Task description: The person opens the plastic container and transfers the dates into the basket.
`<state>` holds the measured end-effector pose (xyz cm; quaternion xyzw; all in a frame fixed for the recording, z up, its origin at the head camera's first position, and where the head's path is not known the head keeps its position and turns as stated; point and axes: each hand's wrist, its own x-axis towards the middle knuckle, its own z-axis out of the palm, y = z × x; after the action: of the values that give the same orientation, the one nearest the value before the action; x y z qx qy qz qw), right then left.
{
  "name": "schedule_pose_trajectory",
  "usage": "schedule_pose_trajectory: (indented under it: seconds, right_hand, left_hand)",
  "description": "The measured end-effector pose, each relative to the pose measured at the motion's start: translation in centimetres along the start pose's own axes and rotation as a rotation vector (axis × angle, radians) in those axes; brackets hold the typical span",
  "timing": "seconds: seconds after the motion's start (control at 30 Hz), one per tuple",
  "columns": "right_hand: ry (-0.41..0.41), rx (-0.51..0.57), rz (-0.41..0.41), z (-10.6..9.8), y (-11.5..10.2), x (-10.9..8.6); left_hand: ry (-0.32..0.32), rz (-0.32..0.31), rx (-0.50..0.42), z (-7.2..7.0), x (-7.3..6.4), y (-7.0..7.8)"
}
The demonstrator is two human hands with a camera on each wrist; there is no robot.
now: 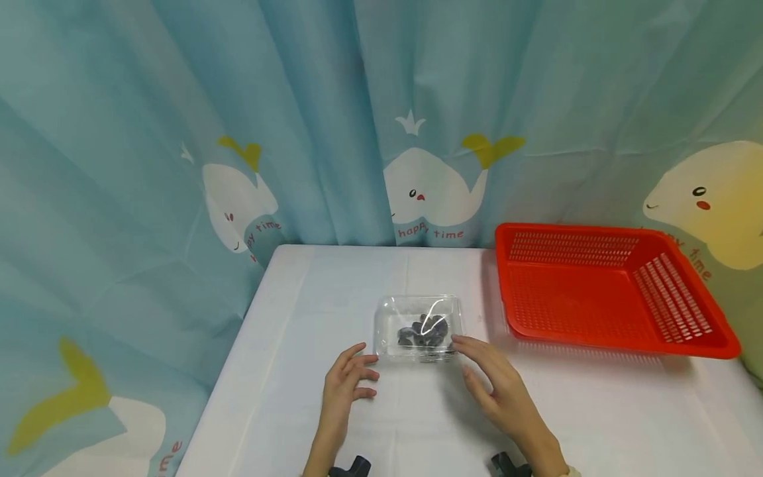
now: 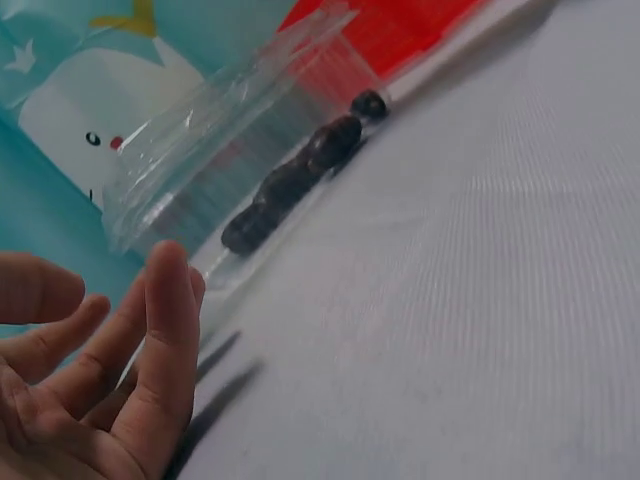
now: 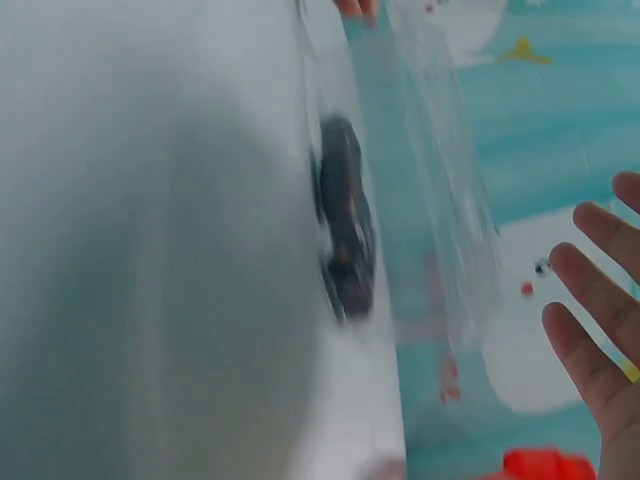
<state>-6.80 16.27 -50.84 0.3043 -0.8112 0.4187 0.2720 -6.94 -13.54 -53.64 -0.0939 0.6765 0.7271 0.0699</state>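
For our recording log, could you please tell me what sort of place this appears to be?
Probably a small curtained-off work spot indoors: a whale-print curtain hangs behind a white-covered table, with a red basket on it.

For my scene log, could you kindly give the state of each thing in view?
Clear box: upright, lid appears closed
Dark pieces: clustered inside the box
Red basket: upright, open-topped
Left hand: fingers loosely bent, holding nothing
Right hand: fingers relaxed, holding nothing
Curtain: hanging in folds
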Motion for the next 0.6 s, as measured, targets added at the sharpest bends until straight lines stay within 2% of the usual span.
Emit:
schedule_pose_trajectory:
  seconds: [0.3, 0.6]
  right_hand:
    - [-0.155, -0.141, -0.112, 3.2, -1.0, 1.4]
    - [-0.298, -0.309, -0.237, 5.8, -0.7, 2.8]
  left_hand:
    - [-0.052, 0.024, -0.072, 1.3, 0.4, 0.0]
    - [-0.016, 0.012, -0.104, 1.9, 0.7, -0.4]
